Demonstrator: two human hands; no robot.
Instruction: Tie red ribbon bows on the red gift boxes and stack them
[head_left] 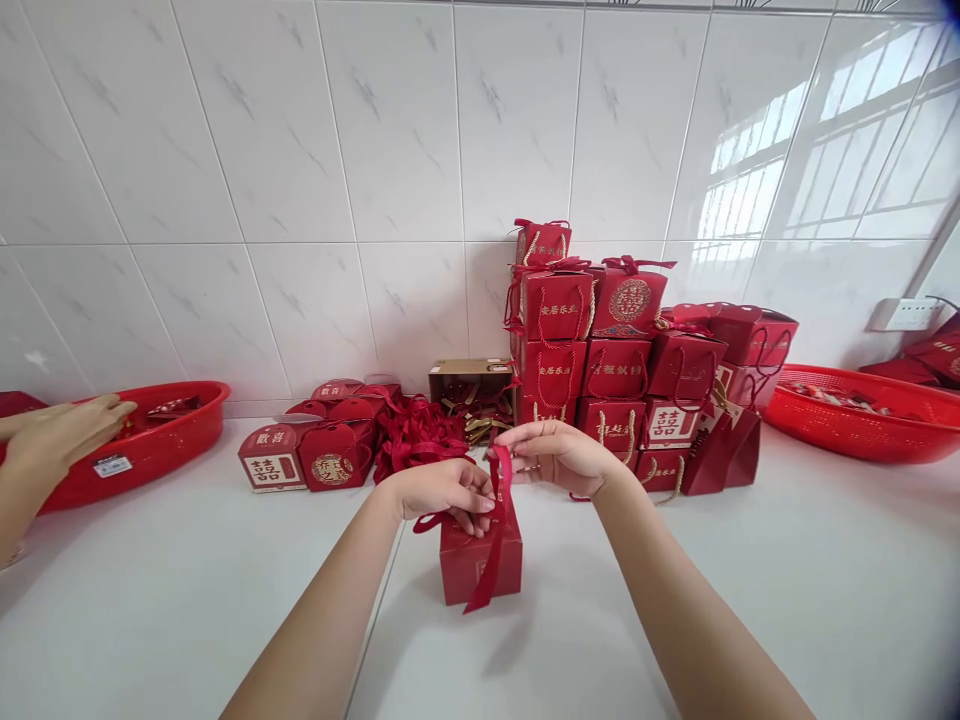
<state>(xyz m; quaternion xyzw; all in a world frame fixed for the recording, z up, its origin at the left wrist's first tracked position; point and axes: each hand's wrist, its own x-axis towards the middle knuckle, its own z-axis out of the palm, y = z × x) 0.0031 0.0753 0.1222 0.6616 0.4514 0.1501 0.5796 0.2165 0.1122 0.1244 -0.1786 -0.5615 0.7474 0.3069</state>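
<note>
A small red gift box (480,565) stands upright on the white table in front of me. A red ribbon (491,570) comes up from its top, and one end hangs down over the front face. My left hand (450,492) is at the top left of the box, its fingers closed in a pinch on the ribbon close to the lid. Above the box's right side, my right hand (559,455) pinches a raised loop of the same ribbon between thumb and fingers. The knot area is partly hidden by my left fingers.
Stacked red gift boxes (555,370) rise behind on the right; more boxes (334,455) sit at left. A pile of red ribbons (420,430) lies beside an open carton (471,368). Red baskets stand at left (210,400) and right (795,425). Another person's hand (64,435) reaches over the left basket.
</note>
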